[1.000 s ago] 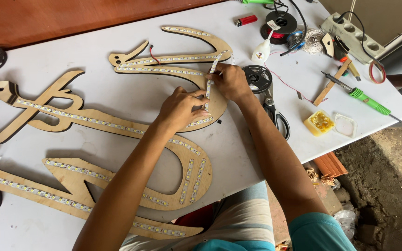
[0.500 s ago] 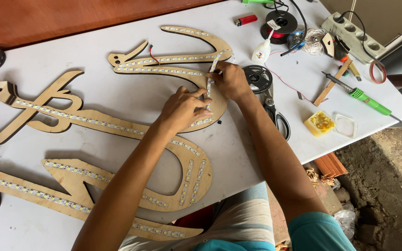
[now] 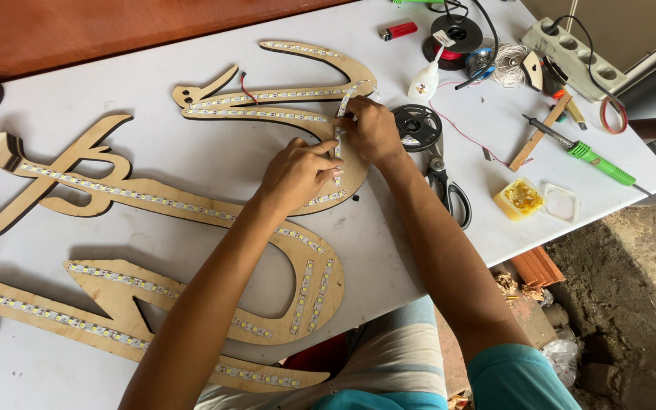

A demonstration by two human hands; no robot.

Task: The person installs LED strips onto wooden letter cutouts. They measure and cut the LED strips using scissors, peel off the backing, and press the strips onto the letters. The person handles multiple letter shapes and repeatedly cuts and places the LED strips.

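2 hands are pressed onto 1 LED strip (image 3: 337,144) that runs down the curved wooden cutout (image 3: 267,106): the left hand (image 3: 295,173) lies flat with fingers extended on its lower stretch, the right hand (image 3: 371,129) is pinched shut on its upper bend. If uneven pressure were applied between them, the strip could be kinked, laid crooked or lifted off the wood. The scissors (image 3: 449,190), just right of the right forearm, could be knocked.

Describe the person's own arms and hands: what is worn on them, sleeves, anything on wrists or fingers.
Both forearms are bare. The left hand and right hand wear no gloves, and no watch or ring shows. Only a teal short sleeve covers the right upper arm.
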